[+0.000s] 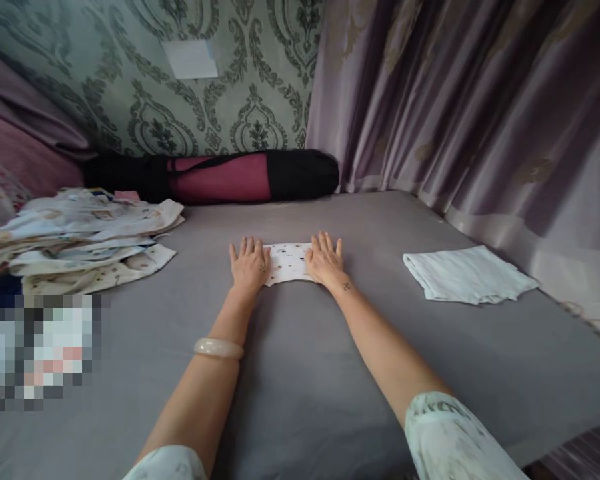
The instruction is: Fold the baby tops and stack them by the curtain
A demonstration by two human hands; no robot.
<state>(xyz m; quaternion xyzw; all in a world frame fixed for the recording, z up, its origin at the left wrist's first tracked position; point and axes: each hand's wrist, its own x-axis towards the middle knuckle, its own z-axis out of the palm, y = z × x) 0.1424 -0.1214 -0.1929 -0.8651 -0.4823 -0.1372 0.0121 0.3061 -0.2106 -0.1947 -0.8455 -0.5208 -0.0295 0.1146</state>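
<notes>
A small white cloth (289, 265) with a scattered print lies flat on the grey sheet, in the middle of the head view. My left hand (250, 263) presses palm-down on its left end, fingers spread. On the right end rests my right hand (325, 259), also flat with fingers apart. The palms cover both ends of the cloth, so whether it is a garment or a plain piece of fabric cannot be made out.
A pile of rumpled clothes (95, 223) lies at the left. To the right is a folded white cloth (467, 275). A long black and maroon bag (220, 179) lies along the patterned wall, and purple curtains (430, 100) hang at the right. A blurred patch hides something at lower left.
</notes>
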